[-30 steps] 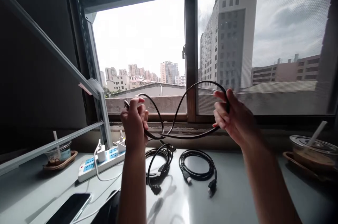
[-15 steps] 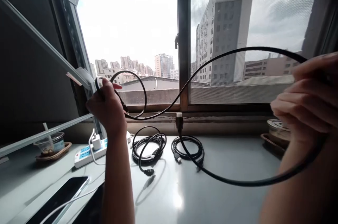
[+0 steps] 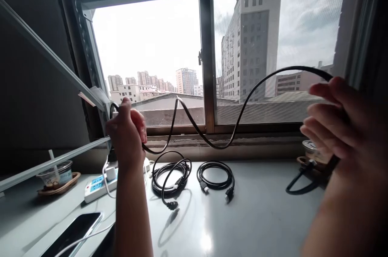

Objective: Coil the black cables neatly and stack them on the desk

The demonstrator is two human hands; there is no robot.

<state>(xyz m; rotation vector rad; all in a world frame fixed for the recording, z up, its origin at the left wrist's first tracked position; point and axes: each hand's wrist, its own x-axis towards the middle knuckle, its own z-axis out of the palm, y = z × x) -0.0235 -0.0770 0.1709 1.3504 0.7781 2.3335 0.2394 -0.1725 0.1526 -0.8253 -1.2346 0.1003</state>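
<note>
A black cable [image 3: 222, 147] hangs in a wavy line between my two hands, above the tabletop and in front of the window. My left hand [image 3: 126, 123] is closed round one stretch of it, with a small loop standing up behind the thumb. At the right, my right hand [image 3: 336, 117] grips the other stretch between thumb and curled fingers. A free end with a plug dangles below that hand, close to a lidded cup. Beneath, two coiled black cables lie on the table: the left coil [image 3: 157, 186] is looser, with one end sticking out, and the right coil [image 3: 216, 163] has two plugs facing me.
A white power strip [image 3: 91, 195] with a charger stands left of my forearm. A phone [image 3: 72, 232] with a white cord lies front left. Cups sit in brown holders at the far left [image 3: 59, 174] and right [image 3: 315, 152]. A slanted metal bar [image 3: 54, 53] crosses the left side.
The held cable's round loop near my left hand has opened into a wave. My right hand has moved slightly left and down, and the dangling plug has swung from the middle to the right.
</note>
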